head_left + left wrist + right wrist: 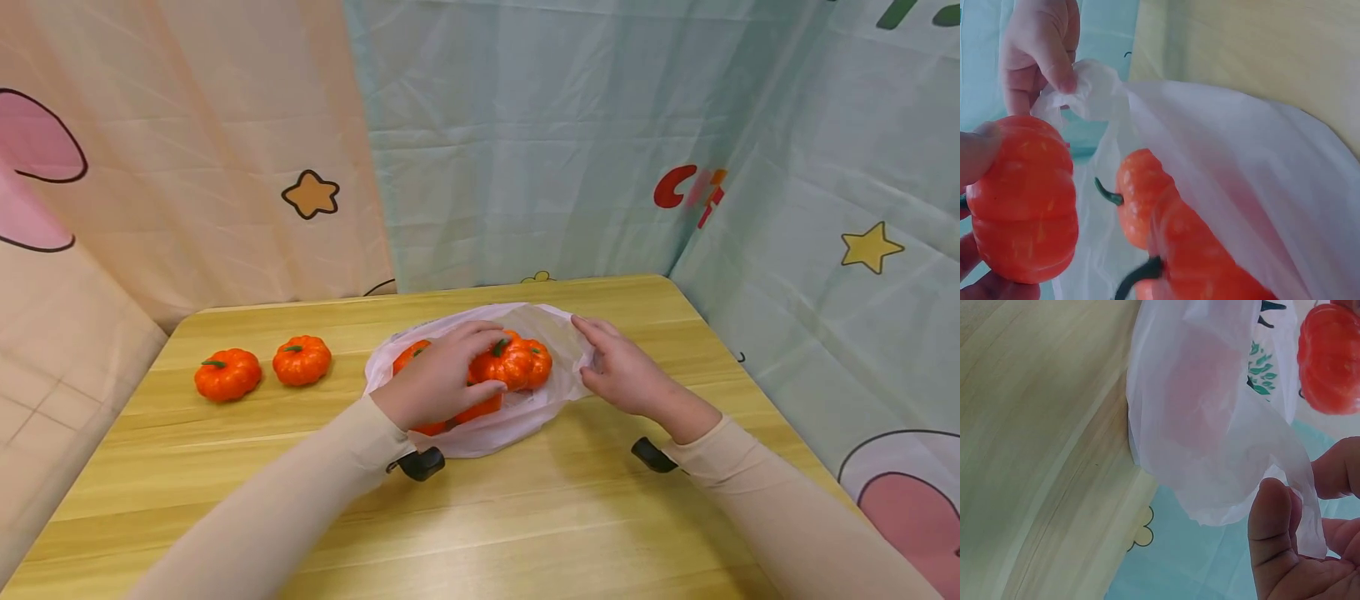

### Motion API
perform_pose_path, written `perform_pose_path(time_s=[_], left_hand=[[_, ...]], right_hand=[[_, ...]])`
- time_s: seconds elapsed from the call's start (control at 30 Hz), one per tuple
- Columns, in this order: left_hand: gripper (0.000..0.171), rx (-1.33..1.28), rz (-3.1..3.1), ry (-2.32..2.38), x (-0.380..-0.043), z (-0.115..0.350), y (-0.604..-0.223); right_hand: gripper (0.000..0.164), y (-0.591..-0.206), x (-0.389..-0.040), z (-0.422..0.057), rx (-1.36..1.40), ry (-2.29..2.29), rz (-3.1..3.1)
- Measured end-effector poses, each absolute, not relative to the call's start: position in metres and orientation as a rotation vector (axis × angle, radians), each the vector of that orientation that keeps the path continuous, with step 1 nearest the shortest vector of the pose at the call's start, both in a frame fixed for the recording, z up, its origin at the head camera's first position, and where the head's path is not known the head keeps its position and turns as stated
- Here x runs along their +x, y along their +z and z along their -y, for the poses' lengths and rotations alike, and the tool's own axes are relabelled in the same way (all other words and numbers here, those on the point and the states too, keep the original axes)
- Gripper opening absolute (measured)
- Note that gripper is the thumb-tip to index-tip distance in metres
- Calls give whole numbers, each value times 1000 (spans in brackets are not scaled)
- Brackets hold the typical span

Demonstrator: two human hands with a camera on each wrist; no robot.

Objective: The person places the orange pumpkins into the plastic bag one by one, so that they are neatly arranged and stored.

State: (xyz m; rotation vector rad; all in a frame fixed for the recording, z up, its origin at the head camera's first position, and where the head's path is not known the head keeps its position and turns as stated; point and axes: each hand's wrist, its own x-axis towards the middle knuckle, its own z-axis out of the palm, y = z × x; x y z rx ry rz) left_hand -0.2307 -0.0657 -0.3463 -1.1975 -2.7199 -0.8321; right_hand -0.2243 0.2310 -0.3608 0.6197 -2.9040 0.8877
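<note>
My left hand (435, 379) grips a small orange pumpkin (1025, 200) with a green stem, held over the mouth of a white plastic bag (487, 442). In the left wrist view, the thumb and fingers curl round its sides. Several more pumpkins (1191, 250) lie inside the bag, partly covered by its wall. The rim at the bag's right end is pinched by my right hand (630, 371), thumb against fingers. From the right wrist, thin plastic shows between the thumb (1272, 519) and the other fingers. The left hand hides part of the bag's contents in the head view.
Two more orange pumpkins, one at the far left (228, 375) and one nearer the bag (302, 361), stand on the wooden table (525, 517). Printed curtains (525, 150) hang behind the table and along its right side.
</note>
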Motion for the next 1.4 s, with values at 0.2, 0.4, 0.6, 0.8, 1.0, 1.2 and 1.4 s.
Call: perform_pose_path(time_s=[0.2, 0.4, 0.6, 0.8, 1.0, 1.2, 1.4], left_hand=[[64, -1261, 2769, -780, -238, 44, -348], [60, -1307, 2823, -756, -241, 28, -353], [58, -1318, 2863, -749, -243, 24, -361], [54, -1329, 2882, -743, -246, 22, -368], [55, -1298, 2906, -776, -248, 19, -370], [55, -1262, 2942, -786, -247, 16, -370], [54, -1234, 2961, -820, -245, 14, -372]], right_hand=[[75, -361, -225, -231, 630, 895, 2893], [75, -360, -224, -232, 627, 909, 2899], [75, -360, -224, -233, 617, 916, 2914], [75, -359, -224, -233, 612, 918, 2918], [76, -359, -223, -233, 613, 922, 2921], [76, -359, -222, -234, 615, 919, 2921], [75, -358, -221, -234, 643, 898, 2906]])
